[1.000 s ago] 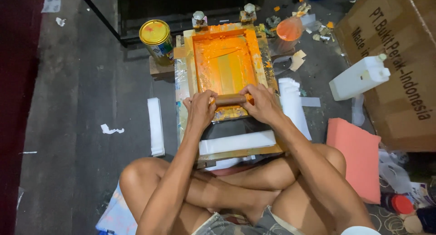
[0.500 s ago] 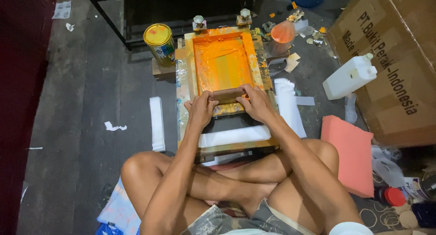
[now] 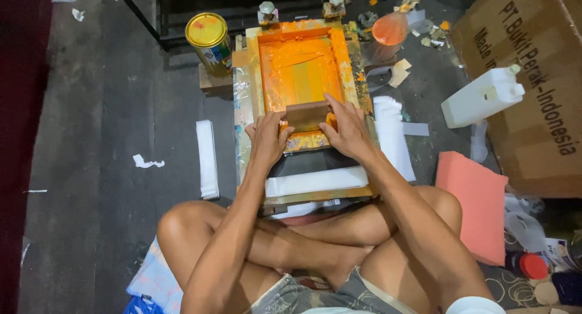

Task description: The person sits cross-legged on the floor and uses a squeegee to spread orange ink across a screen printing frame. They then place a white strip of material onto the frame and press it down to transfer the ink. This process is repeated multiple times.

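Near the front edge of the orange-coated printing screen (image 3: 301,77), both of my hands close on one wooden squeegee (image 3: 307,115). Left hand (image 3: 267,139): grip closed on the squeegee's left end, fingers curled over the top, thumb toward me. Right hand (image 3: 345,129): grip closed on the right end, fingers spread flat across the handle and pointing away from me, partly overlapping the screen's frame. The squeegee lies crosswise inside the frame, resting on the ink-covered mesh at the end nearest my body. Both forearms run forward from my crossed legs and converge on the tool, wrists roughly straight. The screen sits on a low board on the floor (image 3: 103,138). A yellow-lidded paint can (image 3: 208,38) stands just beside the frame's far left corner; a white plastic jug (image 3: 483,96) lies well apart on the right.
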